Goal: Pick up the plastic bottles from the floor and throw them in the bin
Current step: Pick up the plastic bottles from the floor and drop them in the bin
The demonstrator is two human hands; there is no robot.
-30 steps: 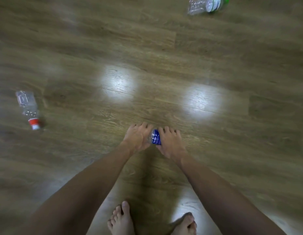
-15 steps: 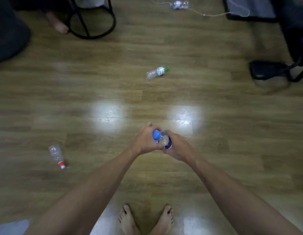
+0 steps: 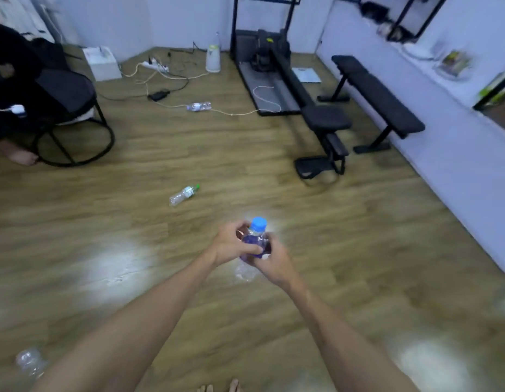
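A clear plastic bottle with a blue cap and blue label point(image 3: 256, 232) is upright in front of me, above the floor. My left hand point(image 3: 231, 246) wraps its left side and my right hand point(image 3: 272, 263) grips its right side, both shut on it. A green-capped bottle point(image 3: 184, 195) lies on the wooden floor ahead. Another clear bottle point(image 3: 199, 106) lies farther off on a cable. A third clear bottle point(image 3: 29, 362) lies at the lower left, partly hidden by my left arm. No bin is in view.
A black round-based chair point(image 3: 73, 131) with a seated person's foot point(image 3: 18, 157) stands at the left. Black benches point(image 3: 378, 100) and a treadmill point(image 3: 269, 80) fill the back right by the white wall. Cables, a power strip point(image 3: 156, 66) and a white box point(image 3: 102, 63) lie at the back.
Both hands lifted the blue-capped bottle off the floor to an upright hold. My head came up, so the view swung from the floor to the room.
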